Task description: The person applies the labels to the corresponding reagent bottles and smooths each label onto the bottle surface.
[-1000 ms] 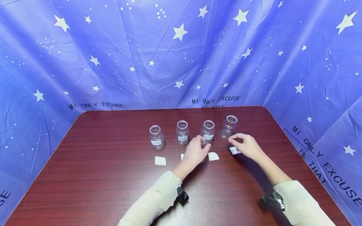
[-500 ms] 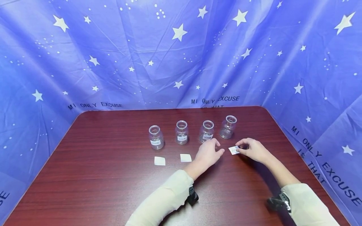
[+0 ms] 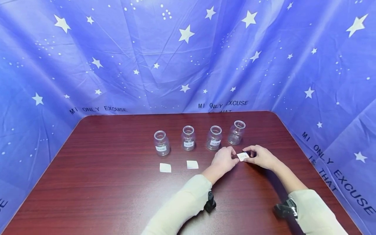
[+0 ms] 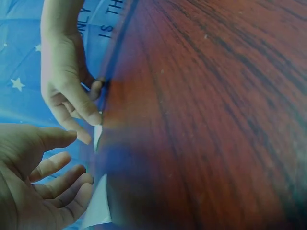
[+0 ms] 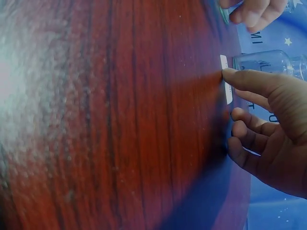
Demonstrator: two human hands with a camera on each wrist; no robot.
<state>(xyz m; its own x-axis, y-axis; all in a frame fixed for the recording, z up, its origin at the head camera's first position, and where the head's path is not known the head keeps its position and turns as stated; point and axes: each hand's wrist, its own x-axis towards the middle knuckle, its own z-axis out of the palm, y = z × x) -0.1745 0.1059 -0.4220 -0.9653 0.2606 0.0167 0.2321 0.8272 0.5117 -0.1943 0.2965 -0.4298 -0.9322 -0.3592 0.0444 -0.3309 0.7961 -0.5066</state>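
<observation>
A small white printed label [image 3: 242, 156] lies on the table before the rightmost glass jar [image 3: 236, 133]. My right hand [image 3: 262, 158] grips its right side between thumb and index finger; in the right wrist view the thumb tip touches the label [image 5: 229, 94]. Close to the left edge is my left hand [image 3: 223, 160], thumb and index finger apart, fingers loosely bent and holding nothing. The left wrist view shows this hand [image 4: 43, 179] near a white paper piece [image 4: 99, 206]. No label shows on the rightmost jar.
To the left stand three open glass jars with white labels: the near-middle jar [image 3: 214, 138], another jar [image 3: 188, 138] and the leftmost jar [image 3: 161, 143]. Two white paper pieces lie before them, one [image 3: 192, 164] and another [image 3: 165, 168]. A starry blue curtain [image 3: 147, 58] surrounds the table [image 3: 102, 189].
My left hand has moved right from the third jar to the label's left edge, passing over a white paper piece now hidden. My right hand has come down onto the label's right side.
</observation>
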